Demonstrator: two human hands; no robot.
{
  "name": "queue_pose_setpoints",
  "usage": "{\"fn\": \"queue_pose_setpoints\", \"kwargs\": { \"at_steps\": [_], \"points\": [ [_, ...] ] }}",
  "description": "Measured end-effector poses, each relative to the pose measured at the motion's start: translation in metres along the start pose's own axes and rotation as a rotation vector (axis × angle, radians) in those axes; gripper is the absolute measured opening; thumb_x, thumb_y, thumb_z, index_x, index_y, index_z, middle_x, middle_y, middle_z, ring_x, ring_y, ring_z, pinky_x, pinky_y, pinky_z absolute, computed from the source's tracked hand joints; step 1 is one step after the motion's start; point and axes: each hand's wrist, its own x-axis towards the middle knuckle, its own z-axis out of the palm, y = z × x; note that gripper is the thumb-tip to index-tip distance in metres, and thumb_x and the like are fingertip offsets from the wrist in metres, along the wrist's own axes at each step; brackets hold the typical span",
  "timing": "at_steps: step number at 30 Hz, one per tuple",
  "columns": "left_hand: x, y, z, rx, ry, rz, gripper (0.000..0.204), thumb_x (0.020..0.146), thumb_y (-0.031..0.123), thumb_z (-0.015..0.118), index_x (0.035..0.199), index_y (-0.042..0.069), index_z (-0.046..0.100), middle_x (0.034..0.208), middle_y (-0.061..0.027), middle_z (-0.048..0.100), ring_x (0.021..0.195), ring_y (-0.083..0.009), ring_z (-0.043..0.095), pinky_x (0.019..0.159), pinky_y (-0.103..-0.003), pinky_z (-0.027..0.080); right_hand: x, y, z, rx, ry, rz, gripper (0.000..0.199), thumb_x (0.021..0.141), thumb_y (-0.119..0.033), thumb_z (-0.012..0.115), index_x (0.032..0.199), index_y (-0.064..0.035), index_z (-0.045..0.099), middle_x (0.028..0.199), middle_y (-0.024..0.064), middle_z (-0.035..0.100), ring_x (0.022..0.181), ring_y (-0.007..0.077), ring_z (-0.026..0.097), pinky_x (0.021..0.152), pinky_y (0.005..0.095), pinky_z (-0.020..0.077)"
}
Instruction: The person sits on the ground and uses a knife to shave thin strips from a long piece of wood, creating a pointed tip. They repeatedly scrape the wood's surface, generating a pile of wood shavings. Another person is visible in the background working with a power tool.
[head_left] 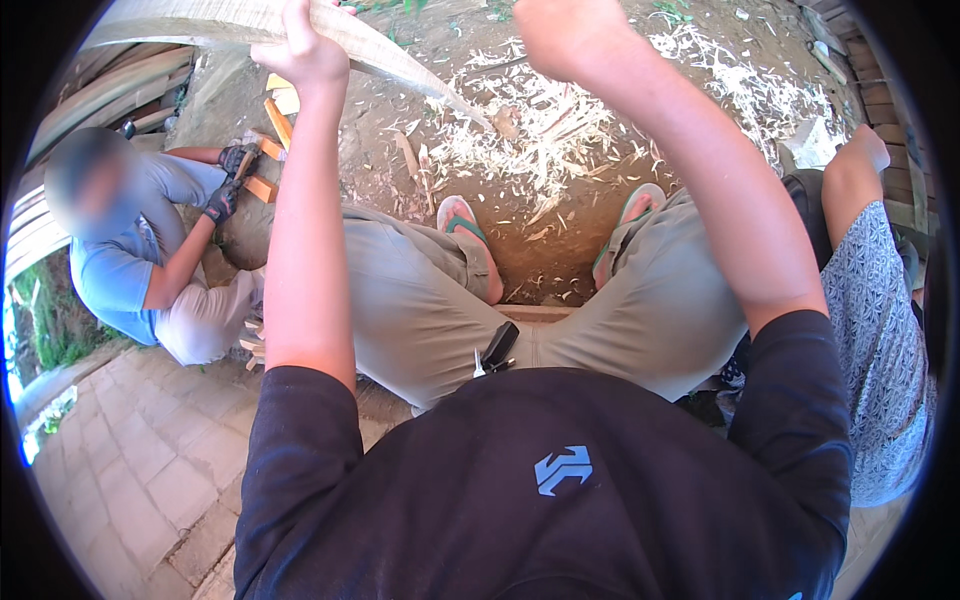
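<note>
My left hand [308,52] grips a long, pale curved piece of wood [390,60] at the top of the view. The wood runs from the upper left, and its narrow end points down toward the ground between my hands. To the right and apart from the wood, my right hand [568,38] is closed in a fist. A thin dark tool [503,66] juts from its left side, perhaps a blade; its handle is hidden in the fist. Pale wood shavings [545,125] lie thick on the soil below.
A co-worker [140,240] in dark gloves crouches at the left, handling small orange-brown wood pieces [262,188]. Another person [880,330] in patterned cloth sits close at my right. Long timbers [110,90] are stacked at the upper left, beyond brick paving [140,450].
</note>
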Motion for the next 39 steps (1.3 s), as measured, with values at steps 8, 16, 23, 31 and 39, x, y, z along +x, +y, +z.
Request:
{"fn": "queue_pose_setpoints", "kwargs": {
  "at_steps": [8, 16, 23, 31, 39],
  "points": [
    [0.01, -0.006, -0.005, 0.051, 0.041, 0.208, 0.031, 0.094, 0.012, 0.064, 0.108, -0.014, 0.053, 0.094, -0.0225, 0.061, 0.071, -0.0309, 0.067, 0.06, -0.047, 0.063, -0.008, 0.028, -0.005, 0.018, -0.041, 0.13, 0.025, 0.09, -0.018, 0.062, 0.104, -0.0092, 0.08, 0.11, 0.0135, 0.078, 0.104, 0.0272, 0.075, 0.085, 0.0429, 0.0598],
    [0.002, -0.007, 0.003, 0.004, 0.071, 0.159, 0.029, 0.094, 0.012, 0.065, 0.107, -0.011, 0.054, 0.102, -0.0193, 0.061, 0.075, -0.0279, 0.066, 0.063, -0.046, 0.062, -0.01, 0.048, 0.006, -0.044, -0.143, 0.177, 0.026, 0.086, -0.021, 0.064, 0.103, -0.008, 0.08, 0.109, 0.0147, 0.077, 0.104, 0.0283, 0.075, 0.087, 0.0427, 0.0595],
    [-0.008, -0.011, 0.016, 0.124, 0.096, 0.155, 0.028, 0.096, 0.026, 0.064, 0.1, -0.001, 0.065, 0.079, -0.0096, 0.064, 0.069, -0.019, 0.065, 0.063, -0.035, 0.055, 0.002, 0.046, 0.017, -0.054, -0.198, 0.187, 0.03, 0.086, -0.022, 0.067, 0.109, -0.0074, 0.079, 0.114, 0.014, 0.076, 0.109, 0.0278, 0.074, 0.09, 0.0427, 0.0587],
    [0.033, -0.002, -0.027, 0.353, -0.302, 0.022, 0.039, 0.097, 0.027, 0.064, 0.123, -0.003, 0.06, 0.106, -0.013, 0.069, 0.093, -0.0212, 0.069, 0.083, -0.036, 0.055, 0.018, 0.058, 0.04, -0.035, -0.222, 0.158, 0.035, 0.089, -0.024, 0.064, 0.118, -0.0079, 0.076, 0.124, 0.0143, 0.073, 0.116, 0.0279, 0.071, 0.095, 0.0439, 0.057],
    [0.062, 0.039, -0.024, 0.001, -0.212, 0.195, 0.063, 0.1, 0.031, 0.063, 0.15, -0.001, 0.042, 0.142, -0.0153, 0.056, 0.123, -0.025, 0.06, 0.11, -0.041, 0.044, 0.026, 0.06, 0.046, -0.046, -0.229, 0.167, 0.034, 0.089, -0.023, 0.063, 0.115, -0.0071, 0.077, 0.122, 0.0148, 0.074, 0.115, 0.0289, 0.071, 0.094, 0.0441, 0.0573]
  ]
}}
